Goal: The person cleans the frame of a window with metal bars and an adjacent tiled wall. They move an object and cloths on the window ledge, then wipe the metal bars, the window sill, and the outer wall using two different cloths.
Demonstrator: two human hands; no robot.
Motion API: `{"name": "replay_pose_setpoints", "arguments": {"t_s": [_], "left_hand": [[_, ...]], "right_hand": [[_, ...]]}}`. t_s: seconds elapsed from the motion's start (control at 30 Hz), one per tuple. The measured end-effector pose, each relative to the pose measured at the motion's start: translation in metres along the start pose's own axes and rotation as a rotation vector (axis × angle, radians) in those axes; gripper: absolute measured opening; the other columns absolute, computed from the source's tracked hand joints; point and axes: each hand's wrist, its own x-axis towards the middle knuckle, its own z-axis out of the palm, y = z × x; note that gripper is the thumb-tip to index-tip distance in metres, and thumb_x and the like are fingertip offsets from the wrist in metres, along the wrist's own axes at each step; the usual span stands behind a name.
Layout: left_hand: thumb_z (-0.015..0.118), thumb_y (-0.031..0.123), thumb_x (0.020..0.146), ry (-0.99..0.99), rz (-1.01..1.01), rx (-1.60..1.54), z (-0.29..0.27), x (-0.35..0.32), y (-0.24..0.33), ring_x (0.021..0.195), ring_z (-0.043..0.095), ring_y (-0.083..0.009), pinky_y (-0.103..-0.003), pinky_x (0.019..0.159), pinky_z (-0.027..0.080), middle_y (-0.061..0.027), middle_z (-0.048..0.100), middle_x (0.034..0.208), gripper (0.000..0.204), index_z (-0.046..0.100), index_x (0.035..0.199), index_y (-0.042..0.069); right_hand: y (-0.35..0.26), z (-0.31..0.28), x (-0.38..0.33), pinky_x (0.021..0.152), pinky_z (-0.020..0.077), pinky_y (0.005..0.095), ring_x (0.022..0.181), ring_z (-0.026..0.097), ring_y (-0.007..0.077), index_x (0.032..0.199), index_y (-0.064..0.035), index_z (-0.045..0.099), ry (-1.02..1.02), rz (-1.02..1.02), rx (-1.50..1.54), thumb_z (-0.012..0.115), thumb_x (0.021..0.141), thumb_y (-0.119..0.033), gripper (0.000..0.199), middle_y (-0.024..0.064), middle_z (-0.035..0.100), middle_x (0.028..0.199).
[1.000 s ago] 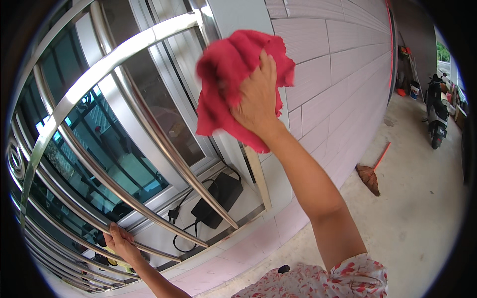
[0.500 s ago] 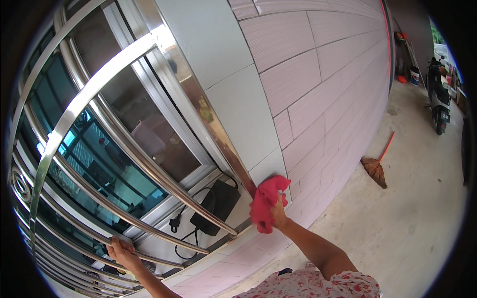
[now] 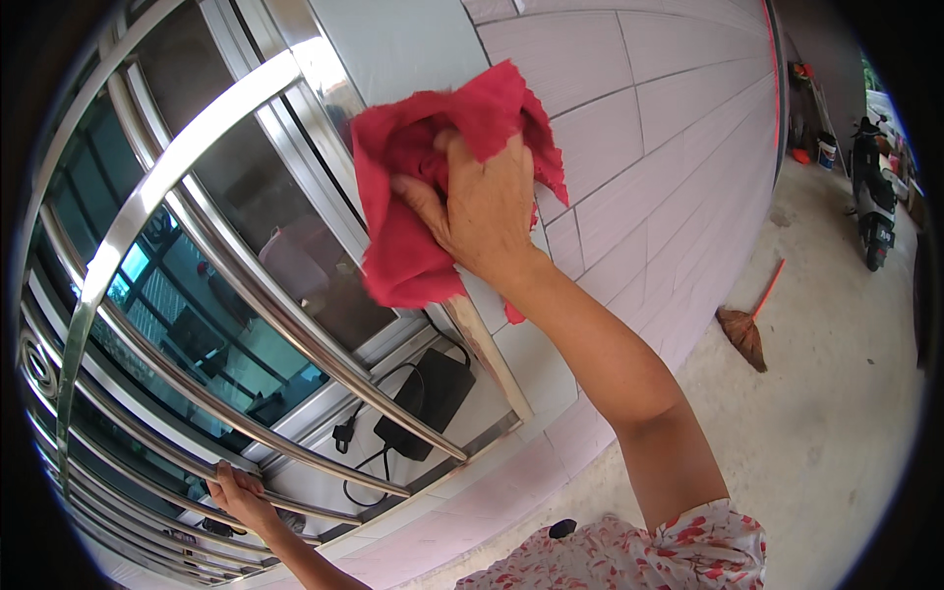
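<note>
1. Red cloth [image 3: 405, 258]: bunched under right hand [image 3: 487, 211], spreading beyond fingers and thumb, over side post [image 3: 489, 359] of grille [image 3: 157, 187].
2. Right fingers half-curled, gripping cloth folds; some tips hidden.
3. Left hand [image 3: 242, 498] curled round metal bar [image 3: 320, 511].
4. Black adapter [image 3: 438, 393] on sill.

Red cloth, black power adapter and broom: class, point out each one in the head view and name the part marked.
Red cloth [image 3: 401, 246]: head view, lower left folds.
Black power adapter [image 3: 440, 388]: head view, middle of its casing.
Broom [image 3: 743, 334]: head view, brown bristles.
</note>
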Motion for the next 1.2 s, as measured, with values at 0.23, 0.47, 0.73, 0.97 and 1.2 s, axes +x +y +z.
{"name": "replay_pose_setpoints", "arguments": {"t_s": [0.23,0.47,0.73,0.97,1.2], "left_hand": [[0.052,0.018,0.083,0.083,-0.012,0.043,0.005,-0.002,0.006,0.034,0.024,-0.0034,-0.02,0.032,0.019,0.0036,0.032,0.045,0.023,0.041,0.065,0.011],[0.052,0.018,0.083,0.062,-0.035,0.044,0.011,0.0,0.007,0.035,0.024,-0.0036,-0.02,0.032,0.019,0.0035,0.032,0.046,0.022,0.041,0.065,0.011],[0.052,0.017,0.083,0.031,-0.051,0.062,0.007,0.001,0.013,0.036,0.025,-0.0045,-0.021,0.032,0.022,0.0032,0.032,0.047,0.025,0.039,0.062,0.012],[0.052,0.017,0.084,0.008,-0.033,0.045,0.005,0.0,0.009,0.037,0.025,-0.0044,-0.02,0.034,0.022,0.0036,0.032,0.048,0.025,0.039,0.063,0.011],[0.053,0.017,0.084,0.063,-0.014,0.073,0.016,-0.006,0.008,0.038,0.024,-0.0048,-0.021,0.034,0.02,0.0038,0.031,0.048,0.027,0.038,0.063,0.012]], "right_hand": [[0.016,-0.023,-0.121,0.058,0.0368,0.0382,0.066,0.049,0.0285,0.069,-0.009,0.056,-0.176,0.045,0.137,0.063,0.059,-0.017,0.015,0.0072,0.053,0.07],[0.032,-0.063,-0.358,0.057,0.0423,0.0387,0.068,0.052,0.028,0.072,-0.0126,0.056,-0.435,0.373,0.141,0.063,0.061,-0.018,0.014,0.0068,0.054,0.07],[0.013,-0.092,-0.244,0.046,0.0334,0.0354,0.054,0.046,0.0235,0.061,-0.0107,0.051,-0.424,0.609,0.296,0.06,0.058,-0.015,0.011,0.0065,0.044,0.06],[0.017,-0.049,-0.06,0.054,0.0376,0.0339,0.063,0.049,0.0244,0.078,-0.0086,0.057,0.038,-0.03,0.302,0.062,0.058,-0.015,0.022,0.0066,0.046,0.064],[0.02,-0.013,-0.172,0.072,0.0427,0.0389,0.083,0.052,0.0324,0.1,-0.0032,0.052,-0.065,0.305,0.217,0.071,0.059,-0.024,0.05,0.0133,0.055,0.093]]}}
